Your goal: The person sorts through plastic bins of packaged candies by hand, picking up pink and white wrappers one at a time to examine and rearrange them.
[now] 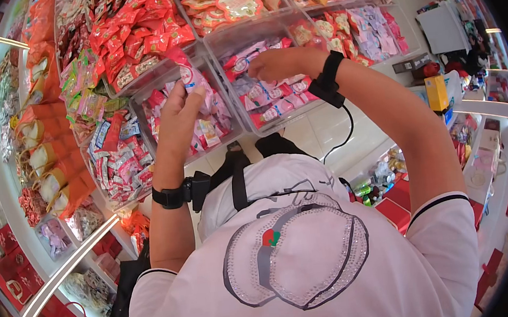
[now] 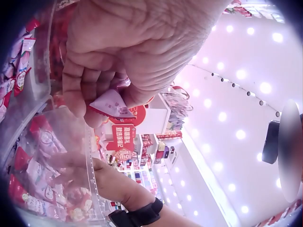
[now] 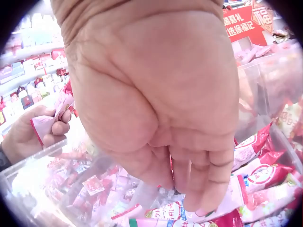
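Observation:
My left hand (image 1: 178, 122) grips a pink-and-white candy packet (image 1: 186, 73), raised over a clear bin of small pink sweets (image 1: 211, 129). Seen from the left wrist, one pointed end of the packet (image 2: 112, 104) sticks out between thumb and fingers. My right hand (image 1: 284, 64) is over the neighbouring clear bin (image 1: 253, 132), which has pink-and-white packets (image 1: 273, 98) in it. From the right wrist, its fingers (image 3: 215, 182) point down, loosely extended, with the fingertips right at the packets (image 3: 165, 210). No packet shows in its grasp.
Behind stand bins of red packets (image 1: 147, 31) and orange-red packets (image 1: 230, 2). A bin with mixed red and pale packets (image 1: 370, 31) is to the right. Orange bags (image 1: 52, 153) line the shelf at left. A yellow box (image 1: 436, 93) stands far right.

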A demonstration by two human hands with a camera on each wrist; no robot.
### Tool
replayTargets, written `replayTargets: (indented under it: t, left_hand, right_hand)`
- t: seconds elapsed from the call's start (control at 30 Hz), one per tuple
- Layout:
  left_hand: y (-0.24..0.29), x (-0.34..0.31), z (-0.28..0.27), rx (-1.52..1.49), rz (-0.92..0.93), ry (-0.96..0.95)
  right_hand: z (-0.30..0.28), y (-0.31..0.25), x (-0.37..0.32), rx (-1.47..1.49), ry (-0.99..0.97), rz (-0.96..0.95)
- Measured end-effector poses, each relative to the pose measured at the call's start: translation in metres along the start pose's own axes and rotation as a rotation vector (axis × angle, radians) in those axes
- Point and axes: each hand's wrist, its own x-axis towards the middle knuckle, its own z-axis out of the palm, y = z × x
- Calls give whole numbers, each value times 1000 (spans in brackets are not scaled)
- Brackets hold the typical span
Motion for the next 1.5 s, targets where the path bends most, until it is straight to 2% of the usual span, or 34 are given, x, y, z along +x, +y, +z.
replayTargets:
  t: [0.1, 0.27, 0.37, 0.47, 0.57, 0.77, 0.97, 1.07, 1.17, 1.3, 1.33, 1.43, 1.5]
  left_hand:
    - [0, 4, 3, 53, 1, -20]
    - [17, 9, 25, 40, -56, -74]
    - [19, 15, 36, 86, -59, -110]
    - [18, 24, 49, 228, -46, -97]
    - [4, 35, 56, 323, 170, -51]
    - [13, 35, 57, 233, 101, -79]
    - [16, 26, 41, 350, 70, -134]
    - [22, 10, 25, 142, -34, 10]
    - [-7, 6, -15, 174, -15, 60]
    - [-33, -10, -46, 239, -100, 130]
    - [-37, -13, -50, 232, -110, 137]
    - [-40, -19, -50, 220, -135, 131]
    - [-40, -21, -49, 216, -143, 121]
  right_hand:
    - [-13, -3, -11, 162, 18, -114]
    - [-20, -57, -61, 496, 128, -224]
    - [-15, -70, -72, 591, 171, -210]
    - [-4, -62, -62, 717, 191, -260]
    - [-3, -66, -62, 759, 285, -235]
    - [2, -61, -58, 871, 365, -238]
    - [-9, -52, -54, 1010, 401, -254]
    - [-33, -39, -54, 752, 470, -165]
    - [-47, -31, -54, 417, 425, -129]
    - [-46, -24, -36, -112, 354, -29]
    - [-42, -22, -30, -500, 407, -188]
    - [-28, -15, -1, -757, 329, -187]
    - [-19, -5, 18, -790, 320, -181]
